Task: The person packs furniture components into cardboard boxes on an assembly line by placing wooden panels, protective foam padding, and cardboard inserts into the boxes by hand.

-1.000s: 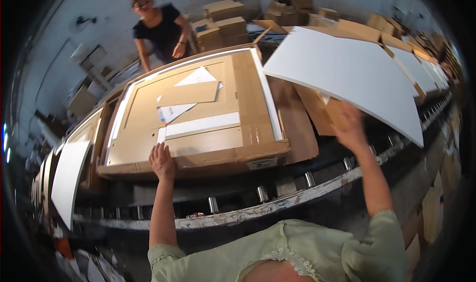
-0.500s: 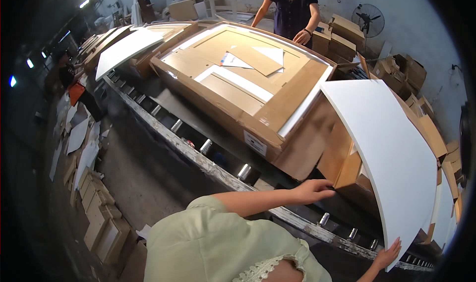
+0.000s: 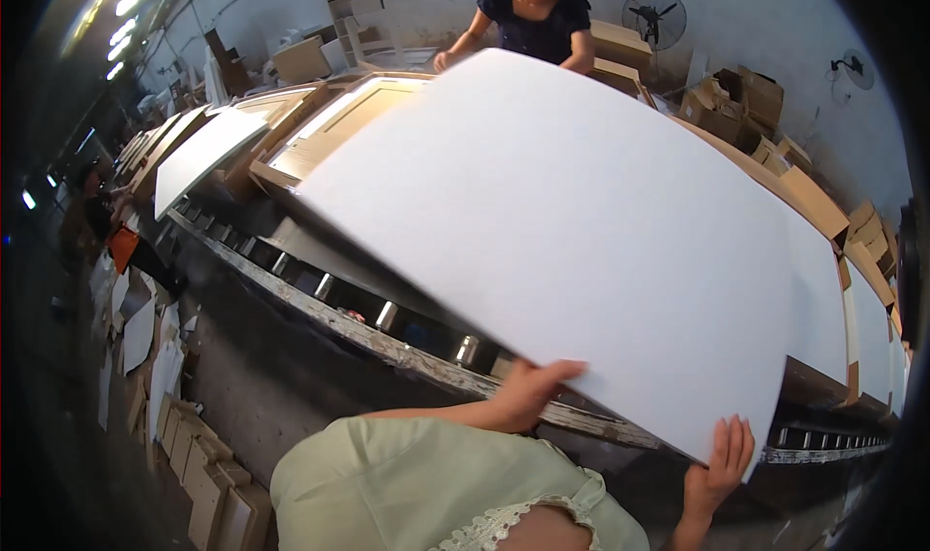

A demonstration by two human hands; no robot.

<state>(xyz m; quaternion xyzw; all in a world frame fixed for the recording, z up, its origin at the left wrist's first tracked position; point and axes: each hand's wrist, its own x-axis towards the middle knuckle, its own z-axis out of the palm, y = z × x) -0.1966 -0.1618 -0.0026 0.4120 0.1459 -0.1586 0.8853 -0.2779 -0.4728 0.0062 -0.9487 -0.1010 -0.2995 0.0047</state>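
Observation:
A large white foam sheet (image 3: 562,222) lies tilted above an open carton (image 3: 281,185) on the roller conveyor, hiding most of the tan panels (image 3: 334,115) in it. My left hand (image 3: 531,393) grips the near edge of this sheet, thumb on top and the other fingers tucked beneath. At the near right corner, my right hand (image 3: 719,466) holds the edge with its fingers laid over the upper face. Across the conveyor a person in a dark top (image 3: 533,28) stands behind the far edge; that person's hands are partly hidden.
The conveyor's worn rail (image 3: 387,346) runs in front of me, with metal rollers (image 3: 387,315) behind it. Another white sheet (image 3: 208,154) rests farther left. Cardboard boxes (image 3: 717,106) and a wall fan (image 3: 655,16) are at the back. Scrap cardboard (image 3: 203,464) lies at left.
The white foam sheet has swung left from the right side and now covers most of the carton. My left hand has taken hold of its near edge; my right hand still grips it.

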